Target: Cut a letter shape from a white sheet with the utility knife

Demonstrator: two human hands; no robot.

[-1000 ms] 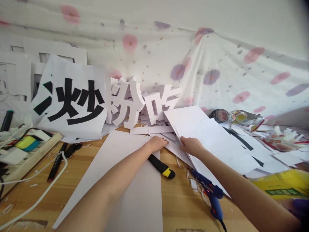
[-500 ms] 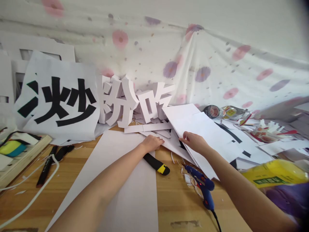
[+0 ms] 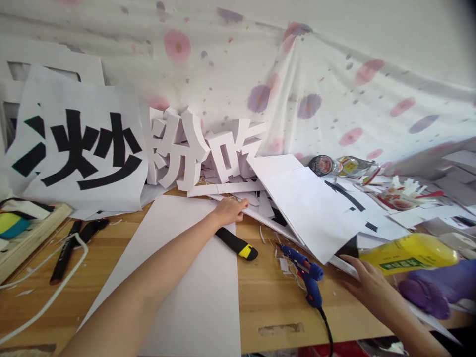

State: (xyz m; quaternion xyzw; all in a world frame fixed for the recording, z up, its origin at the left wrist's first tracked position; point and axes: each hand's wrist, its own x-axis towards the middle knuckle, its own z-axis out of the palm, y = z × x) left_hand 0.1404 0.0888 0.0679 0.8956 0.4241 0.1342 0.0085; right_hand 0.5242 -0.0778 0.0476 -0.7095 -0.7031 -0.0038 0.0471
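My left hand [image 3: 231, 211] is closed at the near left end of a long white board [image 3: 256, 216] that lies under other sheets. Its fingertips pinch the board's edge. My right hand [image 3: 368, 281] has its fingers at the same board's front edge, further right, with the thumb below; it is slightly blurred. A black and yellow utility knife [image 3: 237, 244] lies just below my left hand, partly on a wide white sheet [image 3: 193, 292]. A loose white board [image 3: 308, 203] rests on top of the pile between my hands. A blue glue gun [image 3: 307, 270] lies in front of the pile.
White three-dimensional characters [image 3: 201, 148] stand at the back beside a paper with black characters [image 3: 89, 148]. Black markers [image 3: 67, 253] and a white cord [image 3: 48, 307] lie left. A yellow packet [image 3: 409, 253], purple object [image 3: 427, 292] and bottle [image 3: 353, 166] are right.
My right hand has left the top boards' left edge and moved right and toward me, to the lower board's front edge. My left hand has stayed near the lower board's left end.
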